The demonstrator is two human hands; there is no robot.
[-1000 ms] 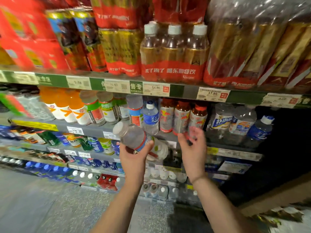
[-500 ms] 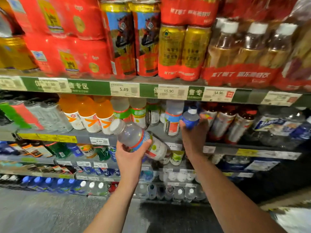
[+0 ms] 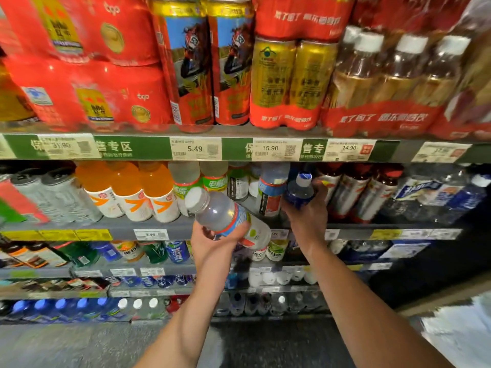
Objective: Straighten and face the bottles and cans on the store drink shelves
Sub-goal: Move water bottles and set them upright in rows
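- Here, at a store drink shelf, we hold two bottles at once: our left hand (image 3: 212, 245) wraps fingers and thumb round a clear plastic bottle with a white cap and a blue, red and white label (image 3: 228, 219), clear of the shelf.
- That bottle lies tilted, its long axis running from the cap, up and to the left of our left hand, down to its base on the right; the label looks partly turned away from us.
- Our right hand (image 3: 308, 213) curls round the lower body of a small dark-blue bottle with a white and blue cap (image 3: 299, 189), which stands close to upright, cap above the hand, at the front of the grey metal shelf (image 3: 159, 227).
- Just left of our right hand stands a pale bottle with a blue and red label (image 3: 271, 189); just right of it, a row of red-capped bottles (image 3: 353, 192).
- We judge the coming move turns on this: the tilted bottle sits down and left of the right hand, and must be stood upright before it can go back into the row.
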